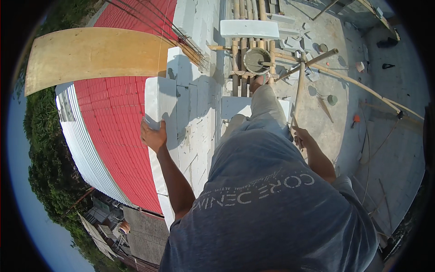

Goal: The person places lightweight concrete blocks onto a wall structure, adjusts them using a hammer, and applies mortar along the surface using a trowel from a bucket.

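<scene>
Resting my left grip (154, 136) on a white block (155, 97) atop the wall (194, 152), thumb and fingers apart against its near end. Right grip (302, 138) curled on my other side; cannot tell whether it's clamped on anything. Ahead, between both grips: mortar bucket (256, 60) on bamboo poles (235, 63). Left of left grip: red roof (108, 113).

Looks right down from the head, above the left fingers (146, 132) and right fingers (297, 138). Sits closest to the shirt (267, 204), nearer than to any fingers. Faces forward past the fingers to the pale floor (326, 41), far below the right ones. Sees very wide, bending the red roof (113, 118) outside the left ones.
</scene>
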A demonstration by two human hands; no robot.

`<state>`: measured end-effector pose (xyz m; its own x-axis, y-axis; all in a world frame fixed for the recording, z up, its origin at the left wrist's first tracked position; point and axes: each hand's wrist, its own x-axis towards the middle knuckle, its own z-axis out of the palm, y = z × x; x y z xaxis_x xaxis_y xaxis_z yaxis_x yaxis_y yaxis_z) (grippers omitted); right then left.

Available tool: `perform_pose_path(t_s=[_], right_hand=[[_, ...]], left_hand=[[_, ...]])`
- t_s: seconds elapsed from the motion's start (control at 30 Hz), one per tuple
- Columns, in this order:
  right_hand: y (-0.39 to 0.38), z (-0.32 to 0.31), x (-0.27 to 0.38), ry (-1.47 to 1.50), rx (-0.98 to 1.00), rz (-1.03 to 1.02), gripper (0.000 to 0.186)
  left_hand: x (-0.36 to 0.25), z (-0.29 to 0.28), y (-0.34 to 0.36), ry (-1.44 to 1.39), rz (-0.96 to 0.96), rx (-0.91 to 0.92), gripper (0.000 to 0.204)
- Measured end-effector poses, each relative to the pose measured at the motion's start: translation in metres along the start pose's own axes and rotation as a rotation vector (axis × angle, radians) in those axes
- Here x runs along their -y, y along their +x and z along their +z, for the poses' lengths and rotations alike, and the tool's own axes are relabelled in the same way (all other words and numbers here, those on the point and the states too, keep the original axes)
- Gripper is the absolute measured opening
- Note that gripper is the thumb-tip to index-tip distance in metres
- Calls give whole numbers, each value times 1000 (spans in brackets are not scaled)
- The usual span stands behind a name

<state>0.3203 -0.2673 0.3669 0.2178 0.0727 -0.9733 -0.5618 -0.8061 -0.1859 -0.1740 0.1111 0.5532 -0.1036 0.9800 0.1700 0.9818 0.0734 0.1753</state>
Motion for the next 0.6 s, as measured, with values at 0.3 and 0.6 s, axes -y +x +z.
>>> perform_pose_path(t_s=[0.3,0.6], right_hand=[[15,-8,106,-50,-53,60,51],[47,-33,239,-115,-37,106,48]], left_hand=[[-42,17,34,286,-128,107,80],[-55,29,61,603,-208,166,73]])
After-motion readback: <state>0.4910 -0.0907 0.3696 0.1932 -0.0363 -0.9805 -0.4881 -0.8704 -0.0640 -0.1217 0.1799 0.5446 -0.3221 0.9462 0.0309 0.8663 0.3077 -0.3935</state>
